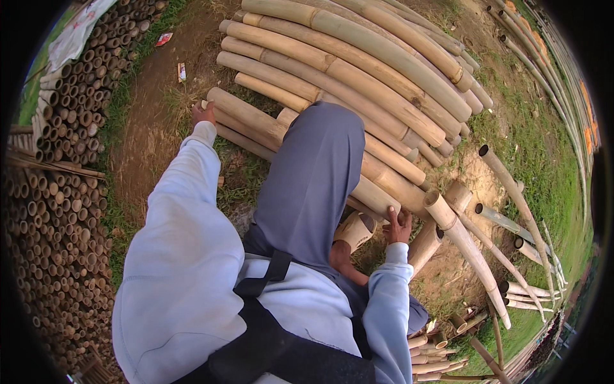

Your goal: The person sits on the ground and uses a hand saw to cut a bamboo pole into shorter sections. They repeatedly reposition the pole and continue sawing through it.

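Note:
A cut bamboo pole (246, 115) lies slantwise in front of me, its middle hidden under my bent knee. My left hand (204, 114) grips its far-left end, fingers curled against the cut edge. At the near-right end my right hand (398, 225) holds the rim, with fingertips bent over it. Another bamboo pole (246, 141) lies close alongside, on my side of the first. Just beyond, a row of bamboo poles (332, 64) of similar length lies side by side. My sandalled foot (354, 233) is beside my right hand.
Stacked bamboo (61, 224) with round ends facing me fills the left side. Thicker bamboo lengths (467, 243) lean and lie at the right. Long poles (550, 83) stretch along the far right. Litter (181, 72) lies on the bare soil.

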The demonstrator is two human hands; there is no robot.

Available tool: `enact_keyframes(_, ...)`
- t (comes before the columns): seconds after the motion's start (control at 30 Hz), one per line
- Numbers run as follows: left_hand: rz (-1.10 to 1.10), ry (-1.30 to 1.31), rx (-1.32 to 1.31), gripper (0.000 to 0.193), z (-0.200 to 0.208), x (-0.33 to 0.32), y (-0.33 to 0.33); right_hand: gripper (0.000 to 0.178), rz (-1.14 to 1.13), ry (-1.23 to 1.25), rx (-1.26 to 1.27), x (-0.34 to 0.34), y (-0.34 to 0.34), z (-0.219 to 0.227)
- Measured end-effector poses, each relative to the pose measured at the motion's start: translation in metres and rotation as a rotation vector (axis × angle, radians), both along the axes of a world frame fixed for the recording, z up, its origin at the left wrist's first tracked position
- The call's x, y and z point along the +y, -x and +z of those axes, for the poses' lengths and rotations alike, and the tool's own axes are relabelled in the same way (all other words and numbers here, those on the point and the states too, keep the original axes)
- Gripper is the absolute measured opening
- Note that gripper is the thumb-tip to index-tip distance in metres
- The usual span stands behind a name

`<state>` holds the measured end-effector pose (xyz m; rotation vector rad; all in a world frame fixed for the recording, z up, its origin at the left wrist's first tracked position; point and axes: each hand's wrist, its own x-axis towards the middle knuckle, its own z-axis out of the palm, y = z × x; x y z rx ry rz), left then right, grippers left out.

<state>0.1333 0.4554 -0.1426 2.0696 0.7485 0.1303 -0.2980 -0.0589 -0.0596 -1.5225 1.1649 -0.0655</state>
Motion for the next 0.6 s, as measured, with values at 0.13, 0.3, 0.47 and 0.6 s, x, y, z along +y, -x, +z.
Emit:
enact_keyframes(0.13,-0.194,-0.035,0.038,0.078,-0.015,0.062,-0.072,0.072,-0.046,-0.051,-0.020,0.007,0.000,0.000)
enact_keyframes(0.3,-0.222,0.224,0.143,0.078,-0.044,0.036,-0.081,0.069,-0.063,-0.025,0.024,0.007,0.009,-0.002)
enact_keyframes(0.47,-0.257,-0.009,0.330,0.092,-0.041,0.107,-0.082,0.070,-0.096,-0.081,-0.009,0.004,-0.003,-0.005)
enact_keyframes(0.6,-0.492,-0.265,0.490,0.082,-0.073,0.098,-0.084,0.064,-0.119,-0.045,-0.058,0.001,-0.011,-0.001)
